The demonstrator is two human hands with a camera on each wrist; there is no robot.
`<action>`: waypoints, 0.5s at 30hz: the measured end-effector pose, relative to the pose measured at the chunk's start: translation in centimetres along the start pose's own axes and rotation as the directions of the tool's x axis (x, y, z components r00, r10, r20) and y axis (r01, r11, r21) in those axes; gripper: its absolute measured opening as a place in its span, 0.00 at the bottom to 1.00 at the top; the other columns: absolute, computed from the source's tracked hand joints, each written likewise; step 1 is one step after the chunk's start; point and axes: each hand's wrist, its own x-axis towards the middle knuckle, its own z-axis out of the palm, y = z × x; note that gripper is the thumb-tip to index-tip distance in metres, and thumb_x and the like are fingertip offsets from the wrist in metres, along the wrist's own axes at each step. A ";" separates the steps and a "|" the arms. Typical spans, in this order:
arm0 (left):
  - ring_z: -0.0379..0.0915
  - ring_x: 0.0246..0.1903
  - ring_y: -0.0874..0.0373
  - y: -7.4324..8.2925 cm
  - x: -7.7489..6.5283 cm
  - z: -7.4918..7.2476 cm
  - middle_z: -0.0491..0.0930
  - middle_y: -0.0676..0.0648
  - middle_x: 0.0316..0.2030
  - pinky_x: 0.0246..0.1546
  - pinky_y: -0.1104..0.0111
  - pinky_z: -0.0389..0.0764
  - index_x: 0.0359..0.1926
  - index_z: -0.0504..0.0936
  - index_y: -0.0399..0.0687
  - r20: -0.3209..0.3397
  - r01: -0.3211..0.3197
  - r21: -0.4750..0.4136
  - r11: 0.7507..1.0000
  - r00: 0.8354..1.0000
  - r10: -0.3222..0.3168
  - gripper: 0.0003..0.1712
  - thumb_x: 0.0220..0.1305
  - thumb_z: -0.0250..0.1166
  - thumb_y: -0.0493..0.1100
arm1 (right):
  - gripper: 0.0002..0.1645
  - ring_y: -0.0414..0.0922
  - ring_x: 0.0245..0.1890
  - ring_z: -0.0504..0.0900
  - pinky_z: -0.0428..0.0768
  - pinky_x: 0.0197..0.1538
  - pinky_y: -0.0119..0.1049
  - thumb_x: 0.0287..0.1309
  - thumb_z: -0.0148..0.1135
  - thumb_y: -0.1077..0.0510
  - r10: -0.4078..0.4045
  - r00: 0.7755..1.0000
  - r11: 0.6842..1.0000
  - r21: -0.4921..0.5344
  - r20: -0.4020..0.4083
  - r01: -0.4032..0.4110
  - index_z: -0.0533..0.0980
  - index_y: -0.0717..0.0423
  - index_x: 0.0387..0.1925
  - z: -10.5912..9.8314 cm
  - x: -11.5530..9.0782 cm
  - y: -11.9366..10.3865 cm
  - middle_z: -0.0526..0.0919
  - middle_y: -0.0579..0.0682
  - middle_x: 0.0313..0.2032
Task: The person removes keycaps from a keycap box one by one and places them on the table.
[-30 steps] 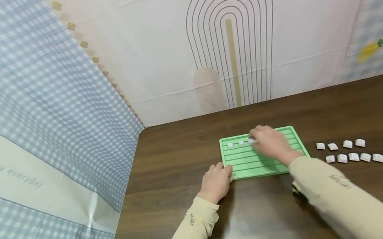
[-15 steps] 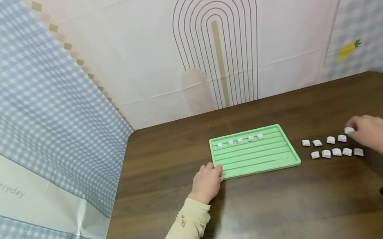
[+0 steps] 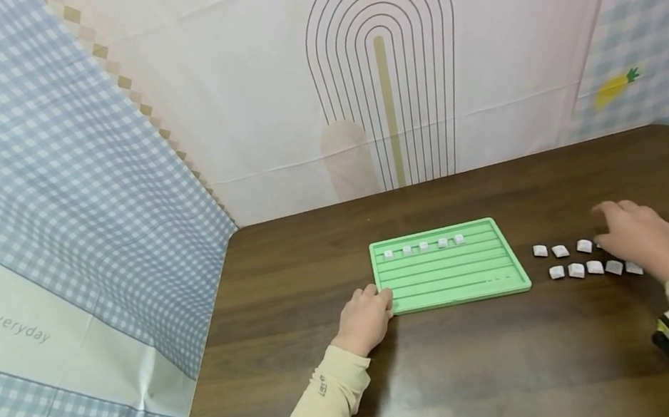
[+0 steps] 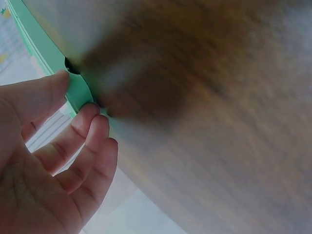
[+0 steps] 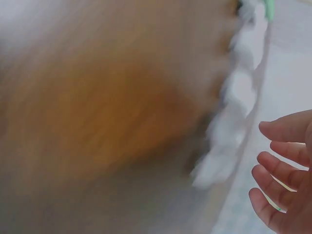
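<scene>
Flat green tray (image 3: pixel 442 277), ridged in parallel rows, lies on the brown table. Several small white keycaps (image 3: pixel 424 247) sit along its back row. My left hand (image 3: pixel 364 319) grips the tray's near left corner; its thumb and index finger pinch the green edge (image 4: pixel 80 92) in the left wrist view. Over on the right, my right hand (image 3: pixel 641 240) hovers at the right end of two rows of loose white keycaps (image 3: pixel 576 270), hiding part of the back row. The right wrist view shows its fingers (image 5: pixel 275 168) apart and loosely bent, holding nothing.
The dark wooden table (image 3: pixel 462 369) carries everything. A pale printed curtain (image 3: pixel 267 103) hangs behind its back edge, and a blue checked cloth (image 3: pixel 70 132) hangs at the left. A black and yellow wrist device (image 3: pixel 668 336) sits by the right sleeve.
One second ago my right hand was over the tray; it then carried a keycap to the right. Now it has let go beside the loose rows. My left hand stays at the tray's corner.
</scene>
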 end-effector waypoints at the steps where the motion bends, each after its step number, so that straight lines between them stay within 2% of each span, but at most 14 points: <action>1: 0.62 0.23 0.55 0.0 0.0 0.0 0.71 0.49 0.26 0.20 0.70 0.67 0.26 0.71 0.48 0.001 0.001 0.001 1.000 1.000 -0.001 0.09 0.56 0.63 0.43 | 0.33 0.75 0.48 0.63 0.70 0.34 0.68 0.54 0.56 0.55 -0.019 1.000 1.000 0.001 -0.006 0.019 0.60 0.68 0.58 0.0 0.5 -1.1 0.62 0.77 0.53; 4: 0.61 0.23 0.56 -0.1 0.0 -0.1 0.71 0.49 0.26 0.20 0.70 0.66 0.26 0.71 0.48 0.005 0.007 0.004 1.000 1.000 -0.007 0.08 0.57 0.63 0.43 | 0.30 0.72 0.48 0.66 0.72 0.35 0.67 0.56 0.56 0.52 -0.075 0.997 0.997 -0.003 -0.021 0.075 0.64 0.65 0.56 0.5 2.0 -4.4 0.66 0.75 0.53; 9: 0.61 0.23 0.56 -0.1 0.0 -0.1 0.71 0.50 0.26 0.20 0.71 0.66 0.27 0.71 0.49 0.003 0.000 0.024 1.000 1.000 0.000 0.08 0.57 0.63 0.44 | 0.25 0.67 0.47 0.70 0.74 0.37 0.63 0.59 0.55 0.52 -0.137 0.990 0.990 -0.028 -0.045 0.136 0.68 0.63 0.53 2.4 4.2 -9.4 0.72 0.71 0.51; 15: 0.63 0.23 0.56 -0.1 0.1 0.0 0.71 0.50 0.26 0.20 0.71 0.67 0.27 0.72 0.50 -0.002 -0.002 0.035 0.999 1.000 0.002 0.08 0.56 0.63 0.44 | 0.22 0.65 0.51 0.71 0.74 0.43 0.64 0.58 0.55 0.57 -0.198 0.980 0.980 -0.004 -0.016 0.198 0.70 0.63 0.53 4.9 6.2 -13.4 0.76 0.67 0.51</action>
